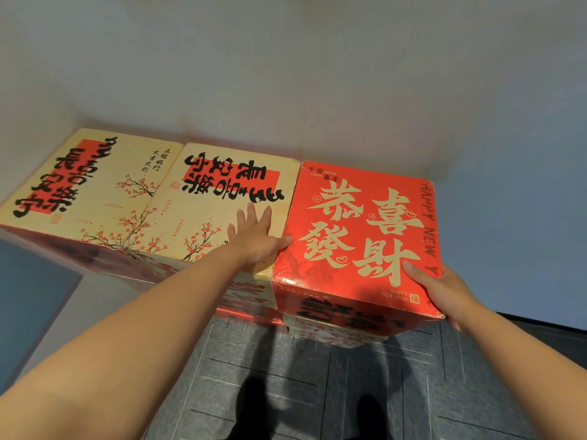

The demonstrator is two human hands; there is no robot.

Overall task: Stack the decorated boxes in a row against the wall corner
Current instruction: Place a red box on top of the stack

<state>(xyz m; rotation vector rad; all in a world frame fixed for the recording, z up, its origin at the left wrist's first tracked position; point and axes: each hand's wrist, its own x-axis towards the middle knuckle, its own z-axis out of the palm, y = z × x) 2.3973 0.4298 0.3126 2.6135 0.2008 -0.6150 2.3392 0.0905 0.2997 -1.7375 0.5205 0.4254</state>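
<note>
Flanking the red box (359,236), left grip (254,239) lies flat, right grip (444,290) clasps.

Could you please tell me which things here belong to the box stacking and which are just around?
Job: red box, middle cream box, left cream box, lower boxes, left hand, right hand.
Just around: grey carpet, blue panel, wall.

The red box (355,236) reads 恭喜發財 in gold on top, 平安喜乐 GOOD LUCK at one corner, HAPPY NEW YEAR along an edge and beside a 福 seal; the left cream box (92,185) carries small 五福临门 大吉大利.
</note>
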